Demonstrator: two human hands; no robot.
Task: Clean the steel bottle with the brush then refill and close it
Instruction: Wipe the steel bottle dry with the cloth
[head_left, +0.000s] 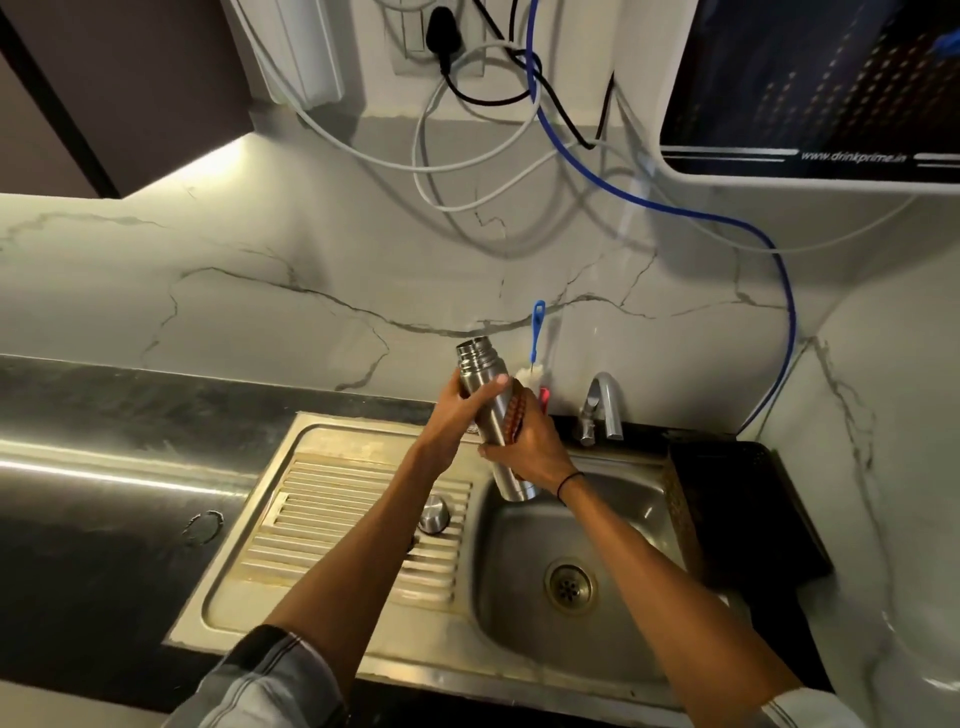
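Steel bottle (491, 415), capless mid-frame, is gripped by both your hands (457, 415) over the sink (613, 525); wet steel could slip.

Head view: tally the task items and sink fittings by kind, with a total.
Steel bottle: 1, gripped by both the left hand and the right hand
Bottle cap: 1, on the drainboard
Blue-handled brush: 1, behind the bottle
Tap: 1
Drain: 1
Total: 5
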